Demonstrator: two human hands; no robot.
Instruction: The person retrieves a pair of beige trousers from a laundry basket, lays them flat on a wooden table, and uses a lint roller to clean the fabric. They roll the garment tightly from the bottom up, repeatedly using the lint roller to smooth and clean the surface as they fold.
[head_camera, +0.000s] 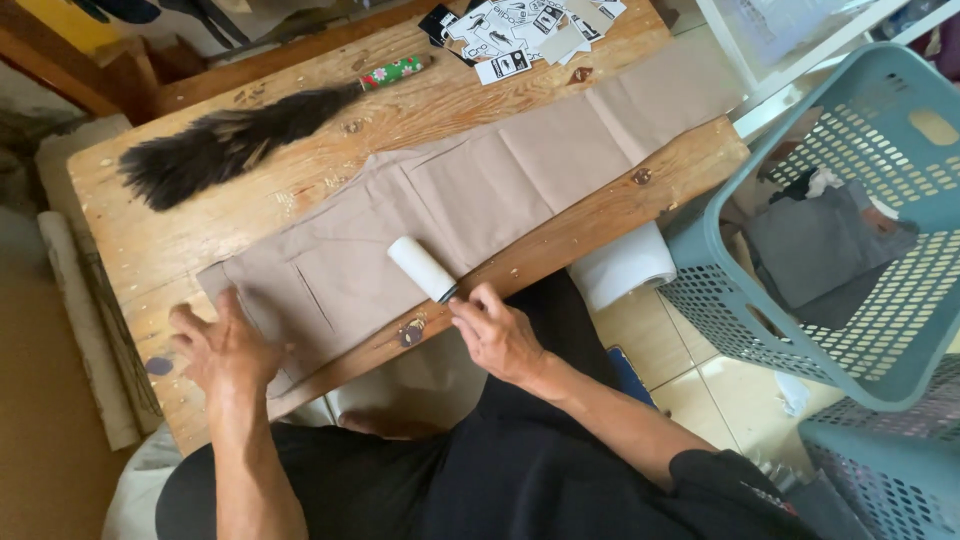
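Observation:
A pair of beige trousers (520, 170) lies flat along the wooden table (180, 225). My right hand (497, 334) grips the handle of a white lint roller (421, 268), whose roll rests on the cloth near the waist end. At the near left end of the trousers my left hand (222, 350) presses flat on the waistband, fingers spread.
A dark feather duster (225, 143) with a patterned handle lies on the far side of the table. Several printed paper tags (525, 35) sit at the far right corner. A teal laundry basket (850, 215) with grey clothes stands to the right, another below it. A white roll (625, 265) lies under the table edge.

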